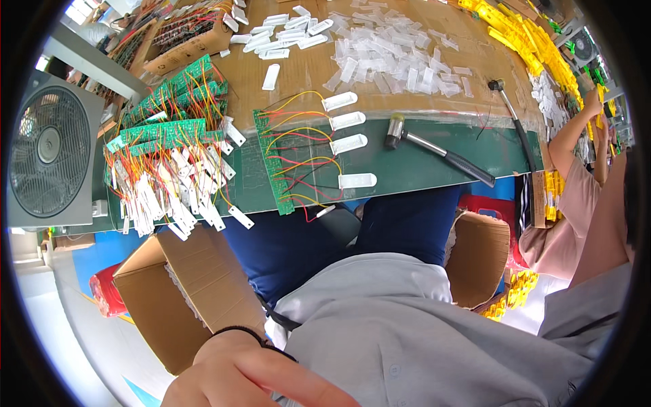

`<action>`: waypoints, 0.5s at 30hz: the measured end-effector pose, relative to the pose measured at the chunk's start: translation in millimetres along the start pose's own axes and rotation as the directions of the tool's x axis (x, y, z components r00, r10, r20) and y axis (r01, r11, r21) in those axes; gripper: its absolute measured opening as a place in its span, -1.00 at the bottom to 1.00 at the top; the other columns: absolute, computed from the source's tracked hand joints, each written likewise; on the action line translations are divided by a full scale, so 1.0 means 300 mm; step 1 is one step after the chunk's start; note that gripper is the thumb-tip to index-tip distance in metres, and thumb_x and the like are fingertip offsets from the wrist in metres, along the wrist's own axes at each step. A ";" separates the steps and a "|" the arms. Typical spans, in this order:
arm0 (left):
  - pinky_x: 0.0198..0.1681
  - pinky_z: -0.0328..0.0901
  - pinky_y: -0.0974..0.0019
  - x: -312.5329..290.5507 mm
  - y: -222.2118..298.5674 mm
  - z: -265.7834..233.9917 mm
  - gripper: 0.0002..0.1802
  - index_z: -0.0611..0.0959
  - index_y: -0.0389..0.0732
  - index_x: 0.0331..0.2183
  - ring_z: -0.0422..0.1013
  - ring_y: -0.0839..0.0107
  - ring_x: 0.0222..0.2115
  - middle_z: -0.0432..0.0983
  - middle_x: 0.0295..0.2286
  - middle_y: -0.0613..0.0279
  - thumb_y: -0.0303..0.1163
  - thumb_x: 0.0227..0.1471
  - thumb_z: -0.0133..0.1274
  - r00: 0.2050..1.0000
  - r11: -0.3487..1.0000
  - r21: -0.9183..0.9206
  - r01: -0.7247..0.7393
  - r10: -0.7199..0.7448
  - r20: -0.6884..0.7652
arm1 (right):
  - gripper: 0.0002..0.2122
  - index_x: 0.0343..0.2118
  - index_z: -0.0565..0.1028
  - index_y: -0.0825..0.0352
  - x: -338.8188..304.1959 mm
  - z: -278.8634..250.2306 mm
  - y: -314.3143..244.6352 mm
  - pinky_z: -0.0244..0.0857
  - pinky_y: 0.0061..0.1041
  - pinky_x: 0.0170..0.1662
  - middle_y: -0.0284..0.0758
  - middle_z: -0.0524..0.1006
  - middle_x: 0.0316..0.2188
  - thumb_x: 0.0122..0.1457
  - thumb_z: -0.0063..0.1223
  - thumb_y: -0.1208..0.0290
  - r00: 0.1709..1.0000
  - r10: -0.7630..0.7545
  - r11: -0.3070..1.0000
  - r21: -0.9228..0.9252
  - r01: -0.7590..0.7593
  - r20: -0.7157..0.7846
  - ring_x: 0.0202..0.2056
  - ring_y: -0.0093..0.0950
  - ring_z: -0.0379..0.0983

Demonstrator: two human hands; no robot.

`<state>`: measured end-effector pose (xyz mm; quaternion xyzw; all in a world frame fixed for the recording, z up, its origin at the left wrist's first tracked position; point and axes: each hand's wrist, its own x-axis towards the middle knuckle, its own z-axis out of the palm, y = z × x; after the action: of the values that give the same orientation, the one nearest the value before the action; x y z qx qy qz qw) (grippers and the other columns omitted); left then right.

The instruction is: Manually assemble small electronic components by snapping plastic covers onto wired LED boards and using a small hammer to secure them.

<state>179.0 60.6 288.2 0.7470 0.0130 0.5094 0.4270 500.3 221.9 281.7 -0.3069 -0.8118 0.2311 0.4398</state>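
Note:
My left hand (pixel 251 380), a black band round its wrist, is raised close to my body at the lower edge. That edge cuts off its fingers, and nothing held shows. My right hand is out of view. On the green work surface (pixel 407 163) in front of me lies a long green circuit board (pixel 272 166). Red and yellow wires run from it to several white oblong pieces (pixel 349 144), one hanging at the table edge. To the right rests a mallet (pixel 441 150) with a black grip. A heap of wired circuit boards (pixel 169 146) lies at left, white ends hanging over the edge.
White plastic covers (pixel 288 34) and clear strips (pixel 400 57) lie across cardboard at the back. A hammer (pixel 512 115) lies right. A fan (pixel 51 149) stands left. Open cartons (pixel 217 271) flank my legs. At right, a co-worker's arm (pixel 573 139) reaches toward yellow parts (pixel 536 44).

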 end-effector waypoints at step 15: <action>-0.15 0.35 0.29 -0.071 -0.184 0.010 -0.79 0.63 -0.35 -0.21 0.51 0.29 -0.25 0.60 -0.29 0.09 -0.42 0.17 0.06 0.650 0.838 0.102 0.535 -0.332 -0.684 | -0.75 -0.02 0.50 0.30 0.046 -0.001 -0.096 0.23 -0.63 -0.32 -0.52 0.44 -0.39 0.30 0.00 0.35 0.978 0.176 0.970 -0.150 -0.191 -0.109 -0.40 -0.66 0.33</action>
<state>194.0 83.9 235.9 0.5561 0.4141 0.6060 0.3900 486.0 211.5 308.3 -0.4256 -0.7739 0.1905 0.4285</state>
